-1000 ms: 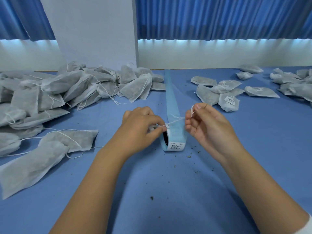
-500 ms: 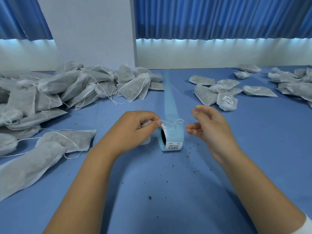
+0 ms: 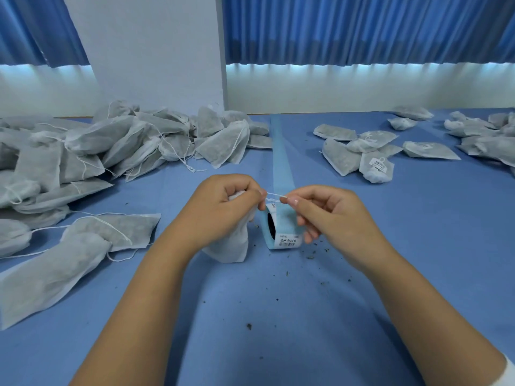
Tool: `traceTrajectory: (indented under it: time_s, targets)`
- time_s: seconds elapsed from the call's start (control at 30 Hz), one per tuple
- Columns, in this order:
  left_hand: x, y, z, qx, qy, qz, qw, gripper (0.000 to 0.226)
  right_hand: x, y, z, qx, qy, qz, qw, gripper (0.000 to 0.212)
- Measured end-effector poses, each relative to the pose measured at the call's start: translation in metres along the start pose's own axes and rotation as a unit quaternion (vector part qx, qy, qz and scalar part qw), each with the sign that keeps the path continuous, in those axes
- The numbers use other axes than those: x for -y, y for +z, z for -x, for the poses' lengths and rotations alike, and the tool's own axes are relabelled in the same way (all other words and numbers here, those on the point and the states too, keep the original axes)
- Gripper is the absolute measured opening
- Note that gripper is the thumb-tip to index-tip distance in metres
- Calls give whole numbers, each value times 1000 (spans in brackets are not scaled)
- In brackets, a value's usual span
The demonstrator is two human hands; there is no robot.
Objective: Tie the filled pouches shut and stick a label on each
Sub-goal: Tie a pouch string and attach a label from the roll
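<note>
Centrally, left hand [image 3: 223, 207] gripping pouch [image 3: 231, 246], beside roll [image 3: 282, 228]

pouch [image 3: 231, 246] top hidden in left hand [image 3: 223, 203], label roll [image 3: 281, 232] print illegible, pile [image 3: 83, 140] cropped

Worktop [image 3: 278, 316]: label roll [image 3: 281, 229] at centre, its strip [image 3: 281, 151] running to the far edge. Held pouch [image 3: 231, 246] just left of the roll. Drawstring [image 3: 274, 194] above the roll, between left hand [image 3: 223, 207] and right hand [image 3: 331, 215]. Pouch heap [image 3: 125, 143] far left. Loose pouches [image 3: 55, 274] near left. Labelled pouches [image 3: 359, 154] far right.
</note>
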State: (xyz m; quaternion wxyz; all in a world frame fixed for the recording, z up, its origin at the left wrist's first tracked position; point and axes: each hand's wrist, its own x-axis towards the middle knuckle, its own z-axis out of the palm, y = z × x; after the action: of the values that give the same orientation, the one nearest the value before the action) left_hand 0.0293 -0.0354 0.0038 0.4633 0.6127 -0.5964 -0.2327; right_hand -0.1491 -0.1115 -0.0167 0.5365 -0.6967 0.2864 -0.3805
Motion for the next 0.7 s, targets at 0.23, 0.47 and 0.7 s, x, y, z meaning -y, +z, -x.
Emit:
traceTrajectory:
  time_s: [0.23,0.47,0.7]
  targets:
    - [-8,0,7,169,8,177,970,15,-4,-1,0,-106,-91,32,990,8]
    - [-2,9,-2,-13,-32,146,989,15,-17,7,7,-5,-200,232,952,8]
    - [-7,-4,4,164,-55,60,983,20,-7,-1,6,-111,-264,186,940,8]
